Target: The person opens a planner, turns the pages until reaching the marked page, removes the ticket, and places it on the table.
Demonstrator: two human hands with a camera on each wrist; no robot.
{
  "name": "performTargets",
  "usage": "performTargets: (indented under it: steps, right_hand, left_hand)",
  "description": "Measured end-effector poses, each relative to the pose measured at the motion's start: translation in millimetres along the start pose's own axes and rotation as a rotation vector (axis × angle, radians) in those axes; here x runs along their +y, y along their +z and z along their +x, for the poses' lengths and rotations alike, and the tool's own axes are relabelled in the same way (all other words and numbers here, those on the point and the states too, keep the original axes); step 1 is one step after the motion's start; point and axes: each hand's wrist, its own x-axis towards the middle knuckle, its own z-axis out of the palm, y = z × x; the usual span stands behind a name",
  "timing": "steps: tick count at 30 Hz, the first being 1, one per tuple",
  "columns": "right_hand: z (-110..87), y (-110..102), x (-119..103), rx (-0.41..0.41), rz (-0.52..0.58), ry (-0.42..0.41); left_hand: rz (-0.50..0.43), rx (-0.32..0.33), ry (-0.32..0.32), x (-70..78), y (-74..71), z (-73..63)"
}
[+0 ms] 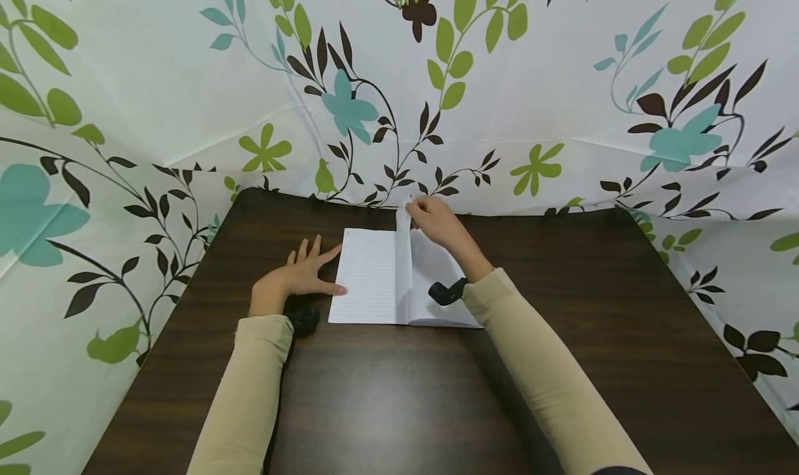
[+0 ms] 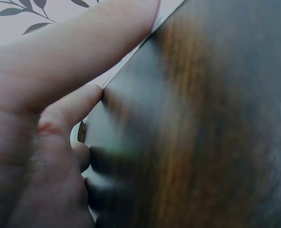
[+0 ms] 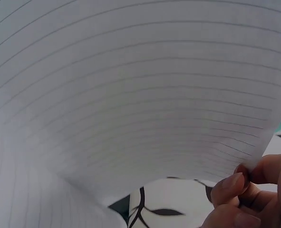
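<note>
A lined notebook [image 1: 368,281] lies spread on the dark table. One page [image 1: 404,253] stands up near its middle, raised by its far corner. My right hand [image 1: 440,222] pinches that corner between thumb and fingers; in the right wrist view the ruled sheet [image 3: 169,95] curves up from the fold to the fingertips. My left hand [image 1: 299,275] lies with fingers spread at the notebook's left edge, thumb and index fingertip right at the paper. In the left wrist view its thumb and fingers [image 2: 78,102] reach to the thin edge of the notebook.
The dark wooden table [image 1: 381,399] extends around the notebook. A white cloth [image 1: 499,128] printed with leaves and flowers hangs behind the far edge and down both sides. Black wrist devices [image 1: 446,292] sit at both sleeve cuffs, the right one over the notebook's right page.
</note>
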Motion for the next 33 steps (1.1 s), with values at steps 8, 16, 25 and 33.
performTargets:
  steps: [8, 16, 25, 33]
  right_hand:
    - [12.8, 14, -14, -0.03, 0.018, -0.056]
    - [23.4, 31, -24, -0.055, -0.042, -0.04]
    - [32.2, 56, -28, -0.09, -0.055, -0.037]
    - [39.0, 79, -32, -0.11, -0.1, -0.012]
  left_hand:
    - [-0.007, 0.001, -0.005, 1.4, -1.7, -1.9]
    - [0.009, 0.004, -0.023, 2.5, -2.7, -1.8]
    - [0.005, -0.013, -0.042, 4.4, -3.0, -2.4]
    - [0.007, -0.01, -0.037, 5.0, -4.0, -3.6]
